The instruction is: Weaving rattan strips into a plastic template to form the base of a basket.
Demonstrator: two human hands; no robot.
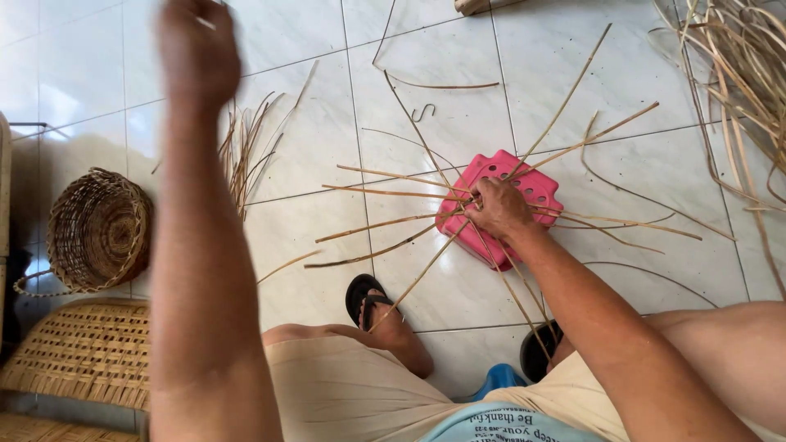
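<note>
The right hand [497,206] presses down, fingers curled together, on the crossing of the cane strips [426,219] fanned over the pink stool [524,184] in the middle of the tiled floor [311,164]. The left hand [196,49] is raised high and blurred; I cannot tell how its fingers are set. It looks like a basket base being started, so the next move calls for holding that crossing firm while a strip is woven round.

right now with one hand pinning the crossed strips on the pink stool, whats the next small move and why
Probably bring the raised left hand down to the crossing. The right hand presses the splayed cane strips flat on the pink stool, and their loose ends fan out unwoven.
</note>
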